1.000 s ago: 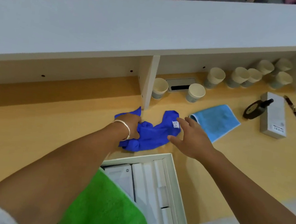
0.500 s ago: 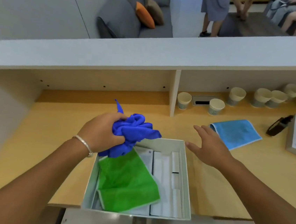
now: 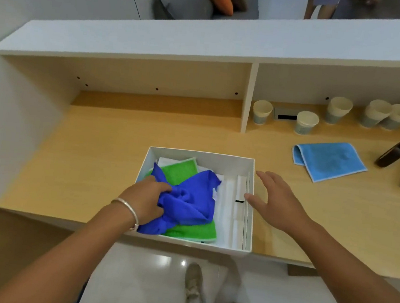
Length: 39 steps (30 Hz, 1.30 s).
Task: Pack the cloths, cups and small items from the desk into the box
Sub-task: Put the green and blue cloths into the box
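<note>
Pressing: my left hand [image 3: 148,199] clenched on blue cloth [image 3: 189,203] inside box [image 3: 202,154]
Right hand [image 3: 275,203]: released, empty
Risk: I judge cloth may snag, lifting out.

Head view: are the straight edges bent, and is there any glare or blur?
Head view: the shelf edge curves, a wide-angle effect; bright glare spots lie on the floor; the cups at the right edge look soft; the blue cloth in the box is fairly sharp.
</note>
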### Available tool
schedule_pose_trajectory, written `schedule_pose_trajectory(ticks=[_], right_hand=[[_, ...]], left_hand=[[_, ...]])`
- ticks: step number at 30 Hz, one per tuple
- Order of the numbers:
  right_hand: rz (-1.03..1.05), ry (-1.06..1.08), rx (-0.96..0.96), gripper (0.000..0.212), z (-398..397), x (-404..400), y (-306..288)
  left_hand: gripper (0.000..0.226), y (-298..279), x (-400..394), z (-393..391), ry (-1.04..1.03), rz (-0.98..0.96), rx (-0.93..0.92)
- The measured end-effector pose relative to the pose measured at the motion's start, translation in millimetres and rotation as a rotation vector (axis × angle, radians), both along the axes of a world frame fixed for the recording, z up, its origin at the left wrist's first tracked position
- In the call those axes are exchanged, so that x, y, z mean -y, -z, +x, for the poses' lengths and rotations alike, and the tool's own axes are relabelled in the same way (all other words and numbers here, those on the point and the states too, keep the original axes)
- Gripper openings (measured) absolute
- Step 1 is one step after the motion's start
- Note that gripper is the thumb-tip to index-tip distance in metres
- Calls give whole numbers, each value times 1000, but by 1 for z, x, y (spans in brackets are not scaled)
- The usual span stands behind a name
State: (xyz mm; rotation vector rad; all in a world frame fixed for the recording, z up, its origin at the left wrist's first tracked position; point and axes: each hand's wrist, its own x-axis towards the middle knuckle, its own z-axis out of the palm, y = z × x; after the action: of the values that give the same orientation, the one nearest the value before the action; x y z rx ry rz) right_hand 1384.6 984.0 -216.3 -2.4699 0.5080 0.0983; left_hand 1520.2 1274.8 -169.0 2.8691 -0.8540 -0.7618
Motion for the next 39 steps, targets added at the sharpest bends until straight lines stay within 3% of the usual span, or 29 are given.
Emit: schedule_pose_trajectory(ticks=[6,9,11,13,15,17,19,20,25,31,39], right_hand=[[-60,-33,45,78,1,-14,6],[-177,-20,4,78,5,-18,2],[-261,7,-33,79,5,-21,-4],[-330,22,-71,79,4,-25,-7],[-394,10,-73,80,3,-28,-8],[-446,-27,-62,79,4,-28,-10],[-479,-72,-73,78,5,-27,-10],[-490,-87,-81,77,5,-26,-10],[-481,-102,-104,75,2,-15,-4],[-440,-39,-74,69,-25,30,-5],[-343,-18,-18,69,-80,123,-4]], left_hand=[[54,52,21,3,1,-90,46],[60,51,20,6,42,-76,44],[69,37,8,7,10,-184,26],[71,21,-11,9,-64,-370,175],[74,16,-35,19,-175,-435,299],[82,15,-54,32,-288,-393,97],[71,18,-60,37,-293,-409,-222],[62,20,-60,36,-257,-449,-293],[60,33,-46,34,-235,-468,-194],[82,31,1,14,-181,-467,-200],[82,33,98,-30,-167,-478,-256]])
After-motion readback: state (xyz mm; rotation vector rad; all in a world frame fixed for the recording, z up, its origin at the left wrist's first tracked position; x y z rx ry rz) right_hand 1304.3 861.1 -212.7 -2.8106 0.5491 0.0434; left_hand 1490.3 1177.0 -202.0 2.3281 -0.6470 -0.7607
